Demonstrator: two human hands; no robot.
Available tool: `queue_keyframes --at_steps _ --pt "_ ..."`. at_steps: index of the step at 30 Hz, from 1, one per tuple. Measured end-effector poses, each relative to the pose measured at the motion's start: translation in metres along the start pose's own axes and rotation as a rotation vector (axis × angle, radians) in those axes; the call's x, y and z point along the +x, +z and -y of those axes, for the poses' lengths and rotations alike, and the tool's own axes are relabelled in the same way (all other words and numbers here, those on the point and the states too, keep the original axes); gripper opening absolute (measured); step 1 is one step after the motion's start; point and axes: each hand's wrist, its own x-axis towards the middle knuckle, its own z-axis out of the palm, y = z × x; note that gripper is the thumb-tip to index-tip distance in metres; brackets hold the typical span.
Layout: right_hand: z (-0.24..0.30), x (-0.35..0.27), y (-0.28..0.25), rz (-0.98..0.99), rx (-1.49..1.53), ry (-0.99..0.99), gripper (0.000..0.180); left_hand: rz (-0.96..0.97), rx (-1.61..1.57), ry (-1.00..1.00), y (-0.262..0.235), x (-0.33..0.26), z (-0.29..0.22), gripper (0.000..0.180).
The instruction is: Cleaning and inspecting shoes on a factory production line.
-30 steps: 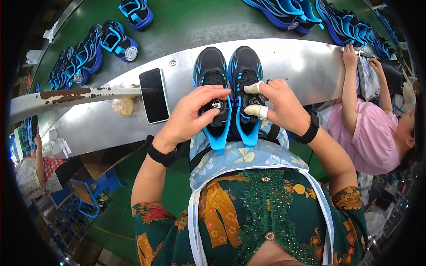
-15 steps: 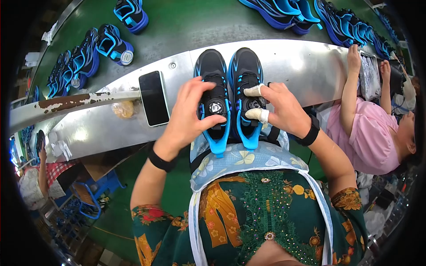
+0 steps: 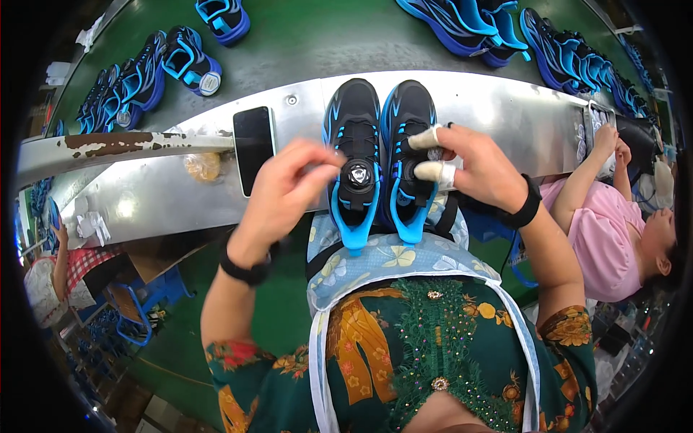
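Note:
Two black sneakers with bright blue trim stand side by side, toes away from me: the left sneaker (image 3: 353, 115) and the right sneaker (image 3: 410, 112). Their heels reach over the bench edge toward my apron. A round black dial (image 3: 358, 175) shows on the left sneaker's tongue. My left hand (image 3: 289, 189) hovers just left of that dial, its curled fingers smeared by motion. Pale covers sheathe the thumb and forefinger of my right hand (image 3: 462, 162), at the right sneaker's tongue. Between those fingertips is a small greyish round piece (image 3: 435, 154), partly hidden.
A phone (image 3: 253, 144) lies on the metal bench (image 3: 498, 108), beside a chipped white rail (image 3: 130, 144) and a yellowish lump (image 3: 203, 167). More sneakers (image 3: 189, 61) stand on the green surface beyond. At right, a person in pink (image 3: 606, 216) reaches to a tray (image 3: 598, 119).
My left hand has left the left sneaker and drawn back to the left, uncovering its dial. My right hand has shifted slightly right, still at the right sneaker.

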Motion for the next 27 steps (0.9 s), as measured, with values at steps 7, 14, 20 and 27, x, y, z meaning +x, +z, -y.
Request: queue_keyframes --at_steps 7,14,20,27 --pt "0.043 0.057 0.032 0.309 -0.062 -0.247 0.035 -0.177 -1.059 -0.499 0.064 -0.039 0.010 0.033" --pt "0.037 0.078 0.042 0.514 -0.009 -0.242 0.020 -0.141 -1.085 -0.466 0.076 -0.025 0.026 0.029" --pt "0.037 0.074 0.027 0.509 -0.047 -0.273 0.030 -0.169 -1.102 -0.485 0.075 -0.024 0.022 0.028" --pt "0.024 0.066 0.019 0.444 -0.140 -0.356 0.044 -0.192 -1.129 -0.413 0.082 -0.026 0.026 0.032"
